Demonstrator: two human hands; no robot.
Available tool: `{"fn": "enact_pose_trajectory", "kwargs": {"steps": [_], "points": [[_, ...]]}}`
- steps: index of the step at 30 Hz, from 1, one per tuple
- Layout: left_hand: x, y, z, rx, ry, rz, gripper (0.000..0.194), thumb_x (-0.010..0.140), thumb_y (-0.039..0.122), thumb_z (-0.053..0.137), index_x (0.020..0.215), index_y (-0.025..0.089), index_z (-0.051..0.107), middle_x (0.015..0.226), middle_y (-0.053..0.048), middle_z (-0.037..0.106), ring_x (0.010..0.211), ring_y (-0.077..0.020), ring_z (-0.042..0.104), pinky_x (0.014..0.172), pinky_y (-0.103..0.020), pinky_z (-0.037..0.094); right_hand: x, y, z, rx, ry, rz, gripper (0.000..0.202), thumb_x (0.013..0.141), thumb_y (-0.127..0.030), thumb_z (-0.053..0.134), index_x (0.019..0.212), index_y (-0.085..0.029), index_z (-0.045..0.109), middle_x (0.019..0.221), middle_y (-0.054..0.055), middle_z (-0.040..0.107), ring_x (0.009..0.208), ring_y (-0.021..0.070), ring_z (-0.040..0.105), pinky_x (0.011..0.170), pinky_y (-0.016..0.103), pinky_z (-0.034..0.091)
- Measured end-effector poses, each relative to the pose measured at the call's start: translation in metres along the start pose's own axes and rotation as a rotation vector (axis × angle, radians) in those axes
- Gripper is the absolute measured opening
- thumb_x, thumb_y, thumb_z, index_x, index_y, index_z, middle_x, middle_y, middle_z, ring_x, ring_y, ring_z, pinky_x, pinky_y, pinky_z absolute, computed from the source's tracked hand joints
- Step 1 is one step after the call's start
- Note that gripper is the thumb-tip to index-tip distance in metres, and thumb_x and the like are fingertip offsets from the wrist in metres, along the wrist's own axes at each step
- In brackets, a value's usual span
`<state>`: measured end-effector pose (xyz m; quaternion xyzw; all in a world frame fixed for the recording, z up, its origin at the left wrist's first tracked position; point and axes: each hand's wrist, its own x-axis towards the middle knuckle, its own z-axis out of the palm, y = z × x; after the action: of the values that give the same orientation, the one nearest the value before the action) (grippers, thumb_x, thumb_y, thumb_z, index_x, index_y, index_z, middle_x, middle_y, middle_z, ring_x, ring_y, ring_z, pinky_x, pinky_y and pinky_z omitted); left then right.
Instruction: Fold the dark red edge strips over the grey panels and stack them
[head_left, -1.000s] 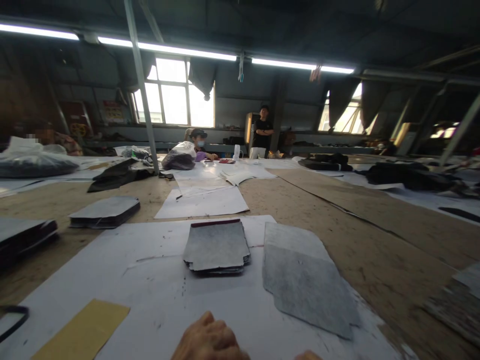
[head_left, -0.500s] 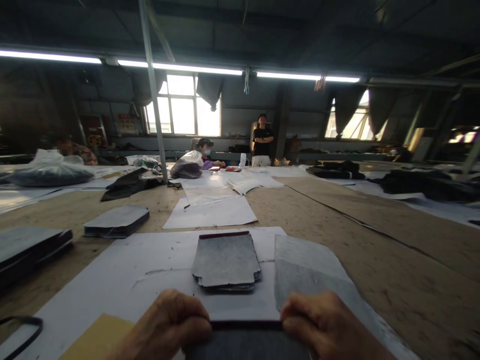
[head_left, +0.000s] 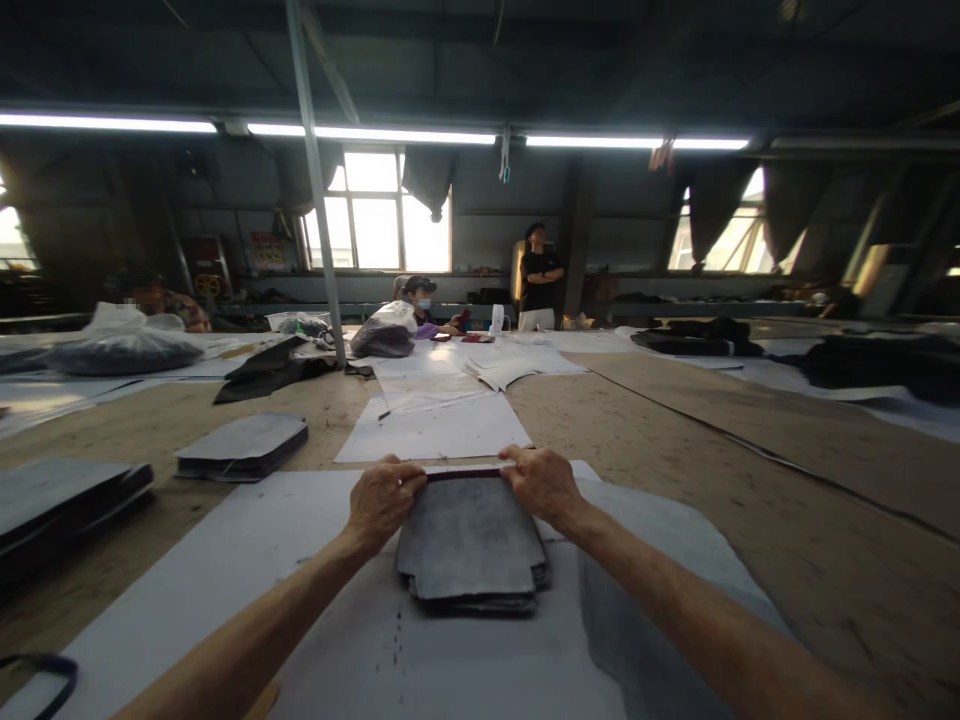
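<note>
A grey fabric piece (head_left: 471,540) with a dark red top edge lies over a stack of similar pieces in the middle of the white paper (head_left: 225,560). My left hand (head_left: 386,497) pinches the left end of that top edge. At the right end, my right hand (head_left: 541,483) grips the same edge between thumb and fingers. The lower edges of the stack stick out unevenly under the piece.
Two more stacks, one grey (head_left: 241,446) and one dark (head_left: 71,495), lie at the left. A translucent sheet (head_left: 652,570) is under my right forearm. Farther back are a metal pole (head_left: 321,200), bagged material (head_left: 124,340) and several people.
Both hands have moved forward from the near edge with the grey piece, which now covers the central stack. The view has shifted slightly.
</note>
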<state>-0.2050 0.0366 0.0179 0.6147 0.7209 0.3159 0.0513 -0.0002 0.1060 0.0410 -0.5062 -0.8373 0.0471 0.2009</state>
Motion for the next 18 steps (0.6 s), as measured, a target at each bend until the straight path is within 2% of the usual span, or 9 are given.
{"fn": "enact_pose_trajectory", "kwargs": {"steps": [4, 10, 14, 18], "points": [[0.002, -0.007, 0.011, 0.053, 0.076, 0.016, 0.021, 0.088, 0.030, 0.050, 0.100, 0.014, 0.057, 0.103, -0.006, 0.058, 0.093, -0.0179, 0.056, 0.083, -0.039, 0.046, 0.000, 0.000, 0.012, -0.085, 0.035, 0.015, 0.022, 0.088, -0.032, 0.050, 0.102, -0.016, 0.056, 0.104, 0.006, 0.057, 0.091, 0.0170, 0.056, 0.080, 0.038, 0.046], [0.000, -0.008, 0.015, 0.090, 0.026, 0.137, 0.019, 0.088, 0.027, 0.049, 0.098, 0.013, 0.058, 0.103, -0.006, 0.059, 0.092, -0.0174, 0.057, 0.083, -0.038, 0.047, -0.006, -0.004, 0.020, -0.124, 0.042, 0.098, 0.024, 0.088, -0.031, 0.049, 0.106, -0.016, 0.054, 0.107, 0.006, 0.055, 0.091, 0.0170, 0.056, 0.078, 0.037, 0.048], [-0.003, -0.007, 0.015, 0.176, 0.006, 0.165, 0.019, 0.089, 0.027, 0.049, 0.099, 0.014, 0.059, 0.107, -0.006, 0.058, 0.100, -0.0192, 0.055, 0.089, -0.042, 0.043, -0.014, 0.001, 0.005, -0.104, -0.002, 0.100, 0.029, 0.087, -0.033, 0.051, 0.110, -0.016, 0.052, 0.109, 0.007, 0.054, 0.091, 0.0179, 0.056, 0.077, 0.037, 0.048], [-0.004, -0.007, 0.010, 0.268, -0.002, 0.193, 0.023, 0.088, 0.030, 0.047, 0.102, 0.015, 0.058, 0.107, -0.007, 0.060, 0.102, -0.0209, 0.054, 0.090, -0.043, 0.040, -0.038, 0.013, -0.025, -0.069, -0.037, 0.022, 0.031, 0.087, -0.033, 0.051, 0.112, -0.015, 0.051, 0.111, 0.007, 0.053, 0.093, 0.0196, 0.056, 0.077, 0.038, 0.048]]}}
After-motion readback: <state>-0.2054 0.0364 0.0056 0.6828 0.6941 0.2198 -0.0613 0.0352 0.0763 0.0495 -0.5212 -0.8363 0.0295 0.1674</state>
